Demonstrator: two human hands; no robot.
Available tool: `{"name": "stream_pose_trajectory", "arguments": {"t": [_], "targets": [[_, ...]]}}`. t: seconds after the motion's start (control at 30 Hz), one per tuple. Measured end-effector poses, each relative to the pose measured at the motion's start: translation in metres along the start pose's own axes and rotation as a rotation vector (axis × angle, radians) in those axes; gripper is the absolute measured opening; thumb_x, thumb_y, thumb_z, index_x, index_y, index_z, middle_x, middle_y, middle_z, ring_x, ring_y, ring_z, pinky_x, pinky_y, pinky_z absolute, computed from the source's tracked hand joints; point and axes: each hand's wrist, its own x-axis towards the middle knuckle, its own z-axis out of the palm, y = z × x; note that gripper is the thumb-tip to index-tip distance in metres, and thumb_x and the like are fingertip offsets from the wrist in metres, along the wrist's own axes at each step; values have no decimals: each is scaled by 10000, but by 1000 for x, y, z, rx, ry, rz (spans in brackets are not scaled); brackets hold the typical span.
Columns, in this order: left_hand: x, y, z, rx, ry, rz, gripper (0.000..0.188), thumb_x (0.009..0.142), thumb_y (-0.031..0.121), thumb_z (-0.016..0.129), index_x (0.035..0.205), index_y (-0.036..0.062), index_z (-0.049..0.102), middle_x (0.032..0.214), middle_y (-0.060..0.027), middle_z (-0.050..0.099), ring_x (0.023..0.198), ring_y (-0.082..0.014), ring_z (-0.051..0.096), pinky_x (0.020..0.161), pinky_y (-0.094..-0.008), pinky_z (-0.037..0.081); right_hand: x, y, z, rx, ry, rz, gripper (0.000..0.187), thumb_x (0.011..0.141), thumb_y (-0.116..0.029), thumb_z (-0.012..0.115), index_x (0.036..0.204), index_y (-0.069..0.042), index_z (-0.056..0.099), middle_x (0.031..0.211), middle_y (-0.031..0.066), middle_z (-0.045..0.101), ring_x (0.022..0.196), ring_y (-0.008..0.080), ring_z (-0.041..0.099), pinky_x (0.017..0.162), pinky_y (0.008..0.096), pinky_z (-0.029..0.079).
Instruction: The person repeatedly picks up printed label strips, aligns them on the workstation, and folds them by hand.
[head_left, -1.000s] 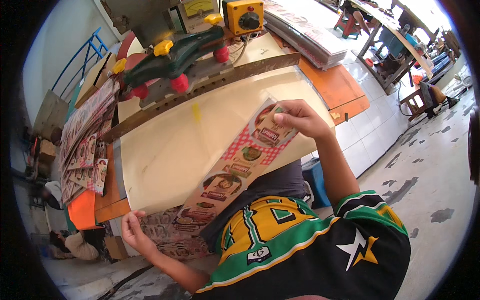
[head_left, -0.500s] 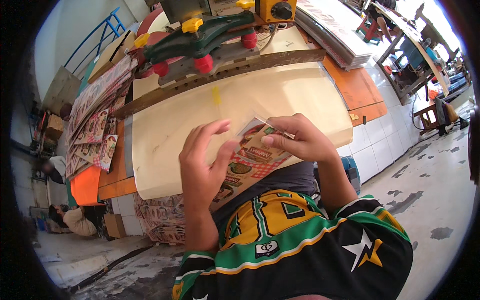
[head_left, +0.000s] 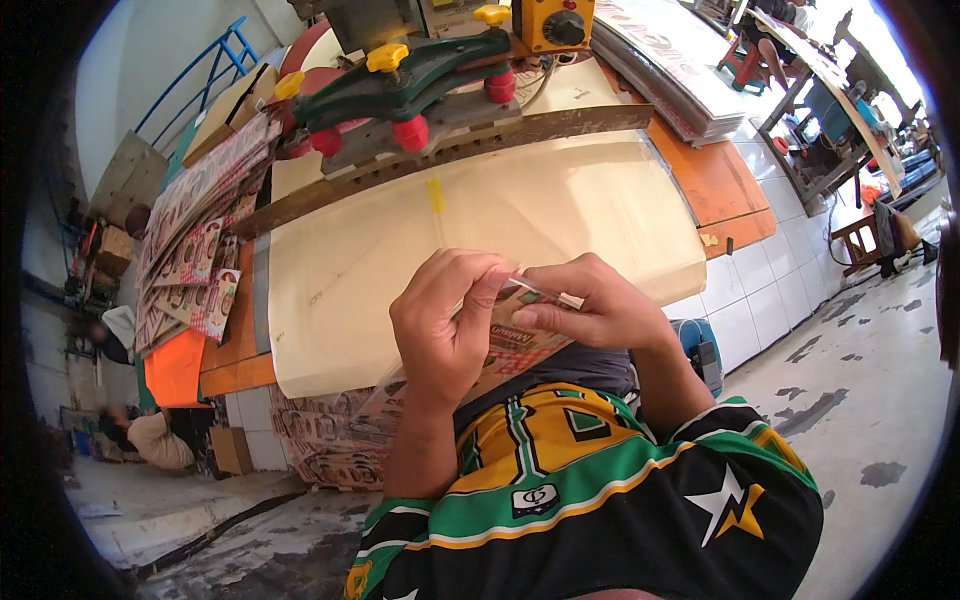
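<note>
Over the near edge of a cream-coloured work surface point(head_left: 480, 210), my two hands meet on a printed plastic bag point(head_left: 512, 340) with a red-checked pattern and a clear edge. The fingertips of my left hand point(head_left: 437, 318) are closed in a pinch on its upper clear edge. Close beside it, my right hand point(head_left: 597, 303) pinches the same edge between thumb and fingers. The bag slopes down toward my lap, and my left hand and forearm hide part of it.
Beyond the sheet runs a long metal bar point(head_left: 340, 180) under a dark green machine arm point(head_left: 420, 75) with yellow knobs. Printed bags point(head_left: 195, 235) lie in a heap at the left, beside an orange sheet point(head_left: 175, 372). Flat stacks point(head_left: 680, 75) stand far right. Other people are in the background.
My left hand has moved right and closed from spread fingers into a pinch on the bag's edge beside my right hand. My right hand keeps its hold.
</note>
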Motion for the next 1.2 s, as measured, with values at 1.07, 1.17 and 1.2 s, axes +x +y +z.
{"name": "stream_pose_trajectory", "arguments": {"t": [1.07, 1.17, 1.2], "targets": [[-14, -10, -30, 175, 120, 143, 86, 949, 61, 684, 878, 16, 670, 786, -98, 631, 707, -236, 603, 638, -321, 478, 9, -11, 33, -44, -34, 24, 278, 1009, -287, 623, 1056, -22, 694, 755, 240, 625, 692, 440, 614, 634, 465, 480], [-16, -12, -27, 217, 185, 160, 103, 950, 47, 662, 854, 22, 631, 757, -95, 575, 691, -265, 555, 611, -343, 447, 9, -10, 37, -43, -16, 28, 278, 1014, -288, 615, 1063, -25, 691, 753, 241, 623, 696, 441, 616, 632, 467, 481], [-17, -13, -25, 207, 206, 146, 115, 954, 47, 653, 847, 21, 617, 751, -95, 558, 682, -264, 543, 601, -345, 437, 9, -9, 38, -39, -8, 38, 279, 1017, -288, 610, 1071, -26, 689, 753, 242, 621, 699, 443, 617, 632, 470, 481]]}}
